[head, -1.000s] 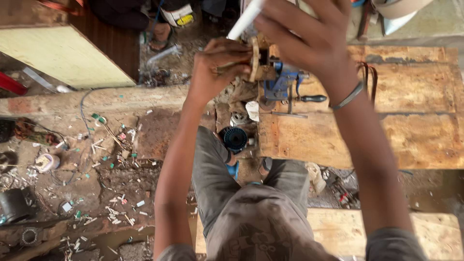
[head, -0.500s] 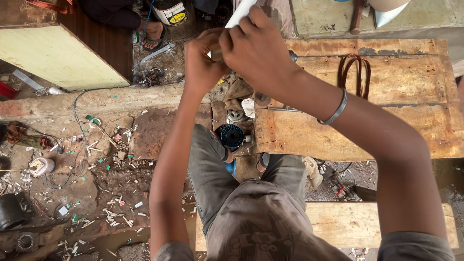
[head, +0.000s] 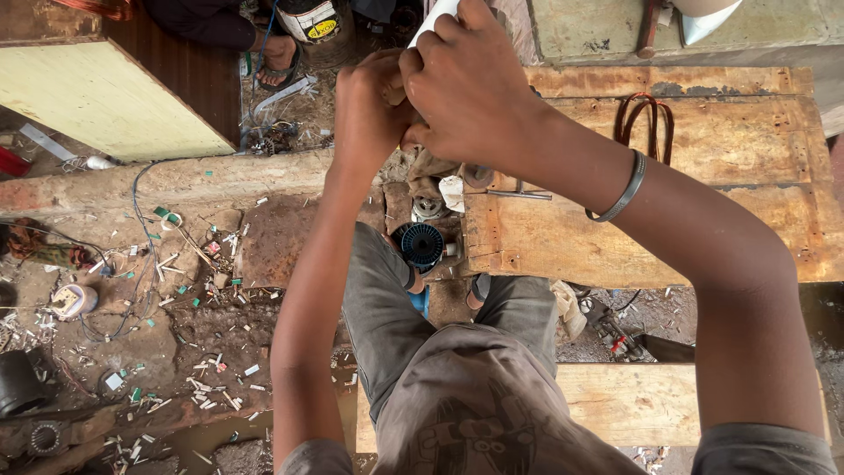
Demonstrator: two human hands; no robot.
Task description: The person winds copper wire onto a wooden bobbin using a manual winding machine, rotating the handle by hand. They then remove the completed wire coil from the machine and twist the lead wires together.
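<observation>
Setting: Littered workshop ground (head: 176, 352), strewn with small white and green scraps and loose wire, lay beneath a worn wooden workbench (head: 703, 229) seen from straight above.

Left hand: left hand (head: 369, 110) was raised in front of the camera, forearm running up from the lower edge of the view, fingers curled inward toward the other hand; what they closed on was hidden, so the grip could not be told.

Right hand: right hand (head: 470, 84) reached in from the lower right, elbow bent, knuckles up, fingers folded tight around a white tube-like piece (head: 432, 19) that stuck out above the fist toward the top of the view. A dark metal bangle (head: 622, 189) sat on that wrist.

Contact: both hands pressed together, thumbs and fingertips meeting just above the bench's left edge.

Held piece: only its white upper end showed; the rest was covered by the fingers.

Below the hands: a round black finned part (head: 423, 244) rested by the bench's corner, between the person's knees, with a smaller metal ring (head: 428, 208) just above it.

On the bench: a loop of reddish-brown wire (head: 646, 119) lay well apart from the hands.

Far left: a pale yellow board (head: 97, 101) stood clear of the work.
</observation>
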